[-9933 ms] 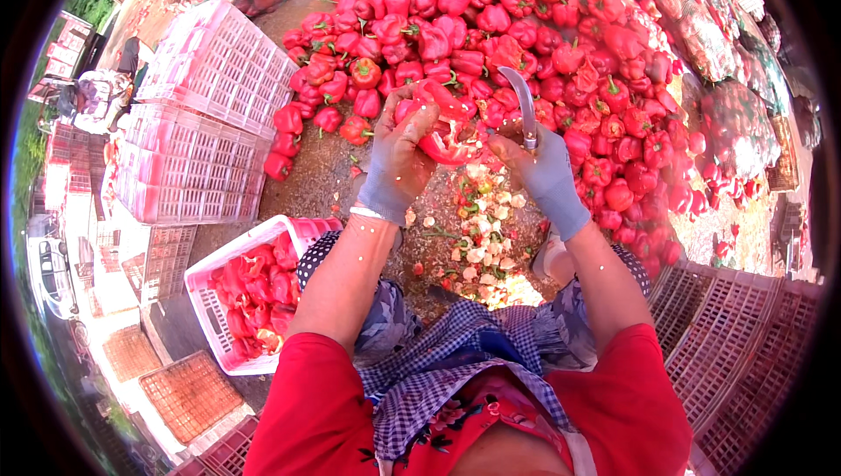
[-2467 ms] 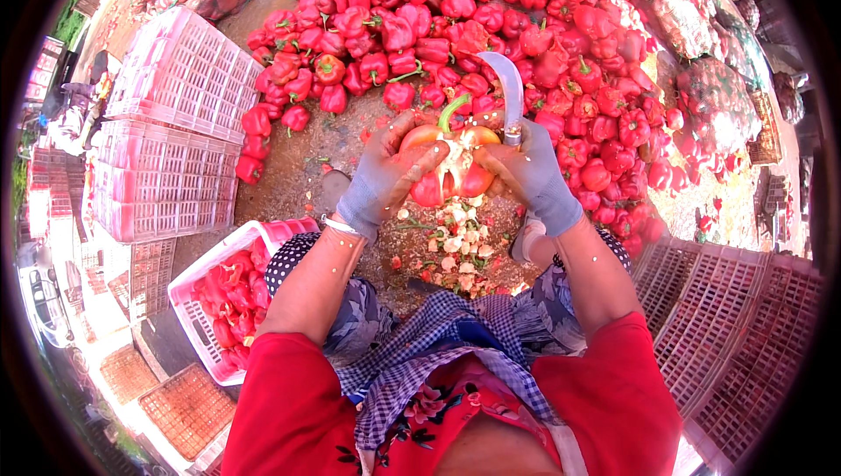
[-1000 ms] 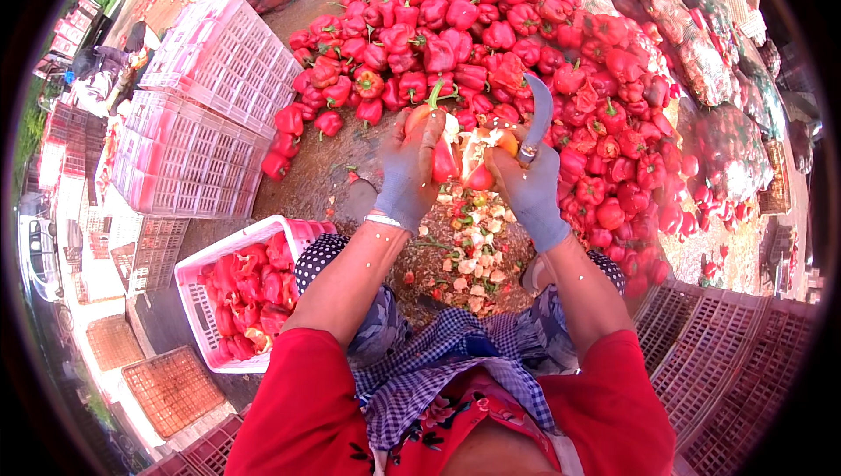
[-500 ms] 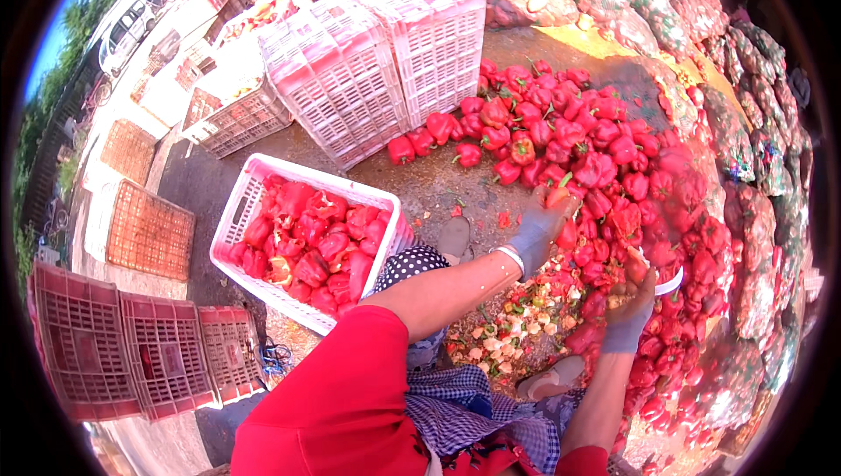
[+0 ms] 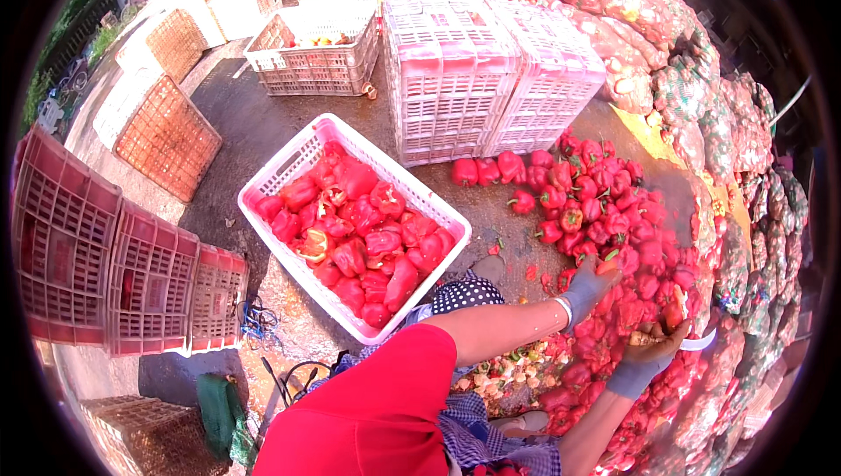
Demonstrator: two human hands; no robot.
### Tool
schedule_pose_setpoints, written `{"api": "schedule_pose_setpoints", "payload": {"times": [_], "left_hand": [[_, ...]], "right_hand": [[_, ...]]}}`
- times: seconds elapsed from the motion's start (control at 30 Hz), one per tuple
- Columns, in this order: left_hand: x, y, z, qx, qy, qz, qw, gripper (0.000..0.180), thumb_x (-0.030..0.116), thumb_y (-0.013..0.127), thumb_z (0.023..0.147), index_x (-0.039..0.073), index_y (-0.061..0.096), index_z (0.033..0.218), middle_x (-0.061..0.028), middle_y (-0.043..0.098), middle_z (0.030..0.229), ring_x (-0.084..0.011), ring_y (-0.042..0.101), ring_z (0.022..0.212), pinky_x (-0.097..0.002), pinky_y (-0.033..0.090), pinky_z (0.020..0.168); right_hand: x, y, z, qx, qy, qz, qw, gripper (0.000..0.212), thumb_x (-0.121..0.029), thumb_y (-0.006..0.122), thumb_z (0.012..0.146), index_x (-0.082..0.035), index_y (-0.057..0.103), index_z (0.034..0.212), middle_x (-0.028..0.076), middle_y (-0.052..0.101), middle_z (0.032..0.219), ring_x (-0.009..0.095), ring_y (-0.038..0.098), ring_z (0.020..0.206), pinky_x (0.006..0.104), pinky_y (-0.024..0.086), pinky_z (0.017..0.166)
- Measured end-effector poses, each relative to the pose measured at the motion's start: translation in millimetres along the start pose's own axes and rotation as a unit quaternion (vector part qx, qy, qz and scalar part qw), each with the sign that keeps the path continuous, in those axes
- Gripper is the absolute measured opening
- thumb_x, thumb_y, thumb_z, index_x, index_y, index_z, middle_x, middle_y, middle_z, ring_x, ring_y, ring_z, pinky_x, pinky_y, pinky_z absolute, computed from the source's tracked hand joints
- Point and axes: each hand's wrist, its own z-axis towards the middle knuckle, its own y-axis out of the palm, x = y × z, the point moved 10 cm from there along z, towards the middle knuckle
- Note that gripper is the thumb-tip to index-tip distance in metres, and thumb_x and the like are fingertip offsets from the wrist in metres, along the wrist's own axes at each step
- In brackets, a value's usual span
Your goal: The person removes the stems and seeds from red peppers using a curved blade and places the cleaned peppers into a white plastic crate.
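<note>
My left hand (image 5: 589, 289), in a grey glove, has its fingers closed round a red bell pepper (image 5: 606, 267) whose green stem points up. To its right and nearer me, my right hand (image 5: 655, 355), gloved too, grips a knife; the pale curved blade (image 5: 698, 341) sticks out to the right, and the handle is hidden in the palm. A red and whitish piece shows by the right fingertips, too blurred to name. Both hands are over a heap of whole red bell peppers (image 5: 604, 196). Left of them, a white plastic crate (image 5: 289, 279) holds many cored red peppers (image 5: 350, 257).
Pale pepper cores (image 5: 495, 377) litter the ground below my left arm. Upended pinkish crates (image 5: 455, 82) stand behind the pepper heap. Reddish crates (image 5: 149, 283) line the left side. Filled mesh sacks (image 5: 692, 117) are piled along the right. A brown crate (image 5: 311, 69) sits farther back.
The view has turned, so the crates and heap appear shifted to the right. Both hands keep their holds on the pepper and the knife and show lower and farther right.
</note>
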Motion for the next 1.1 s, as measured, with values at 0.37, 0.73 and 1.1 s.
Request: {"api": "schedule_pose_setpoints", "payload": {"times": [0.37,0.73,1.1], "left_hand": [[30.7,-49.1,8.3,0.051,0.029,-0.027,0.998,0.041,0.022,0.075,0.082,0.003,0.049,0.106,-0.0037,0.055,0.092,-0.0098,0.048,0.082,-0.0271,0.044,0.072],[51.2,21.1,-3.4,-0.228,-0.047,-0.187,0.954,0.053,0.057,0.056,0.089,0.01,0.049,0.111,-0.0059,0.062,0.092,-0.021,0.064,0.083,-0.0404,0.057,0.07],[-58.9,74.4,-70.7,-0.318,-0.24,-0.029,0.917,0.051,0.039,0.059,0.093,0.003,0.048,0.127,-0.0135,0.062,0.114,-0.0277,0.064,0.102,-0.0467,0.057,0.084]], "right_hand": [[-52.4,365.7,-149.4,-0.434,-0.181,-0.138,0.872,0.036,-0.018,0.063,0.092,0.003,0.055,0.12,0.005,0.063,0.086,0.005,0.047,0.05,0.0206,0.035,0.042],[-41.6,122.5,-30.7,-0.267,-0.155,-0.34,0.888,0.029,-0.012,0.067,0.087,0.001,0.06,0.112,-0.001,0.056,0.068,0.004,0.045,0.047,0.0213,0.035,0.041],[-17.3,-22.6,-25.5,-0.275,-0.306,-0.511,0.754,0.052,-0.015,0.07,0.074,0.001,0.055,0.121,0.02,0.062,0.113,0.033,0.063,0.098,0.0387,0.051,0.083]]}}
